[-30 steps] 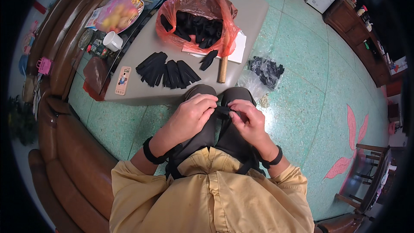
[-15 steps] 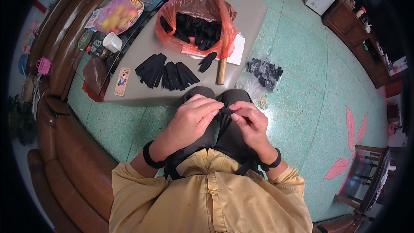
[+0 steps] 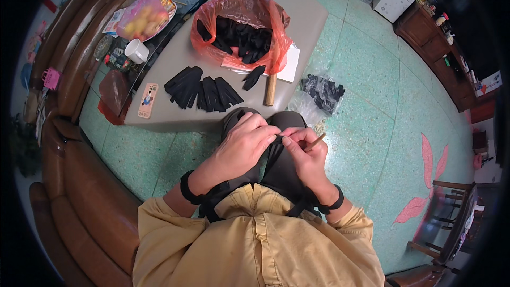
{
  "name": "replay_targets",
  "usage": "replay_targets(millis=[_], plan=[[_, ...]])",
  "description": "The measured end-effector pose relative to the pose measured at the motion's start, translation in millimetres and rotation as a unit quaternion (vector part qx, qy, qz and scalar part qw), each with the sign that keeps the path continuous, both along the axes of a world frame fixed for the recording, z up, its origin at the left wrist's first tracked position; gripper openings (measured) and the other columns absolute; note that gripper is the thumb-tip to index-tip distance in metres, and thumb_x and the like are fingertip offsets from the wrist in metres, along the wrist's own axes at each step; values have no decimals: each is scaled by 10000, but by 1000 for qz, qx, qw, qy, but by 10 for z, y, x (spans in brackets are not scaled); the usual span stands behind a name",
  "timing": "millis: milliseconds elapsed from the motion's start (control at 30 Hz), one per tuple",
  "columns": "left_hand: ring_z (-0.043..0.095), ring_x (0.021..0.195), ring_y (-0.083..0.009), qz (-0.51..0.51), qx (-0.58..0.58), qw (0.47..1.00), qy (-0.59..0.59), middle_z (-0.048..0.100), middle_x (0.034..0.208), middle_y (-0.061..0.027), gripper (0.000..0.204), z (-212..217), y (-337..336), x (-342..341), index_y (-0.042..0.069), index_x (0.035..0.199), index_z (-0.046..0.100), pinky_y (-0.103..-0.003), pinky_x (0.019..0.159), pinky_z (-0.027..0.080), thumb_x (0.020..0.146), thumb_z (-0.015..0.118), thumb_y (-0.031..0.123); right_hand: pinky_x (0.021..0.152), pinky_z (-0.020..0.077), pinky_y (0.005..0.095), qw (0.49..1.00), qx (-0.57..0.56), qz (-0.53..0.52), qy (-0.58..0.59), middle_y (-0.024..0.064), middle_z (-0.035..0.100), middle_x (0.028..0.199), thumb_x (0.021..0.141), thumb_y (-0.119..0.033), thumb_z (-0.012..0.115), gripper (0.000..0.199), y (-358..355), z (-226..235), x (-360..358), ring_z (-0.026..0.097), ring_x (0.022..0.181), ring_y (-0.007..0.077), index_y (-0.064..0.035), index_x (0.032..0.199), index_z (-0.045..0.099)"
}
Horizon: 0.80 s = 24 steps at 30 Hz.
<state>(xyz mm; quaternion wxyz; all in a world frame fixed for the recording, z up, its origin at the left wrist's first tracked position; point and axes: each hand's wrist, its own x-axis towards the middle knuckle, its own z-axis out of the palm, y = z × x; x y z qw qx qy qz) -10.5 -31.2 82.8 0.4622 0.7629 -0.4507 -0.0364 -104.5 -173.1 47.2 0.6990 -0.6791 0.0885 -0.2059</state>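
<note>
Over my lap, my left hand (image 3: 245, 141) and my right hand (image 3: 307, 157) meet fingertip to fingertip, pinching a small black cloth piece (image 3: 278, 140). Most of that piece is hidden by the fingers. A thin wooden stick (image 3: 317, 142) pokes out to the right from between my right fingers; its other end is covered. On the grey padded surface ahead, several flat black cloth pieces (image 3: 183, 87) lie fanned out in a row. One more black piece (image 3: 254, 77) rests beside a wooden handle (image 3: 271, 91). A red plastic bag (image 3: 279, 32) gapes open, holding many black pieces (image 3: 241, 37).
A phone in a pink case (image 3: 147, 101) lies at the grey surface's left corner. Left of it stand a white mug (image 3: 137, 51) and a bagged plate of fruit (image 3: 143, 21). A clear bag with black bits (image 3: 323, 94) sits on the green floor. A brown sofa (image 3: 95, 191) is at left.
The wooden stick now shows from my right hand; it was not visible before. My fingertips have drawn closer together, covering more of the black cloth piece. The view has shifted slightly.
</note>
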Motion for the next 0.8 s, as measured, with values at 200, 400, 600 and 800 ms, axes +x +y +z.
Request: replay_targets(millis=[200,400,600,800], plan=[[496,704,-225,-54,12,989,138,506,747,-87,65,5,51,97,-14,833,592,-317,622,400,806,596,45,535,370,178,987,133,42,80,60,617,872,824,6,618,113,-33,104,34,436,602,22,-2,764,522],[499,653,-191,-19,-31,999,-41,524,731,-75,88,-57,-19,89,-6,814,612,-301,573,397,789,646,71,588,399,189,1000,-12,-3,20,60,617,878,820,15,618,100,55,-16,-15,479,659,33,4,775,530],[520,686,-219,-60,14,996,61,543,728,-82,113,-102,69,169,1,784,626,-324,603,405,762,675,100,615,423,208,993,52,74,74,33,609,874,843,-26,613,73,-77,-19,38,503,682,52,4,891,567],[542,754,-234,-73,142,987,15,571,702,-83,191,-18,158,379,14,765,626,-319,667,421,742,707,186,595,423,238,984,-78,111,117,52,581,741,833,-125,647,167,-221,-83,34,516,651,99,9,924,605]])
